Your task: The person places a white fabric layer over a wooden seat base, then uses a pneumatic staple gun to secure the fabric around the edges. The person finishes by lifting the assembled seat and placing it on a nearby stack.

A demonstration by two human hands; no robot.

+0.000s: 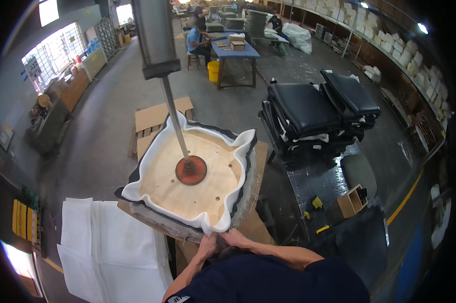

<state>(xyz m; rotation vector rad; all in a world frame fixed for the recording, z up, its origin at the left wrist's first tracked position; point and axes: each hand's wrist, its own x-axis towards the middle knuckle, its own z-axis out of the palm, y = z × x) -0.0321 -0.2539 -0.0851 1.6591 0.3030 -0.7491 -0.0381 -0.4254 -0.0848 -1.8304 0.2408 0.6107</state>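
Note:
A square wooden seat board [157,171] lies face up on a padded stand, pressed by a round red plate [197,174] at the end of a metal rod [172,106]. White padding [149,146] curls up around the board, with peaks at the corners. Outside it shows the black cover [245,174]. At the near corner, my left hand [208,246] is closed at the layered edge of cover and padding. Close beside it, my right hand [235,239] is also closed on this edge. My fingertips are partly hidden, so their exact grip is unclear.
White sheets [122,242] are stacked at the left. Black upholstered seats [306,108] pile up at the right, near a small wooden box [351,202] and a yellow-handled tool [322,229]. Farther off, people work around a blue table [235,49] with a yellow bucket [213,71] beside it.

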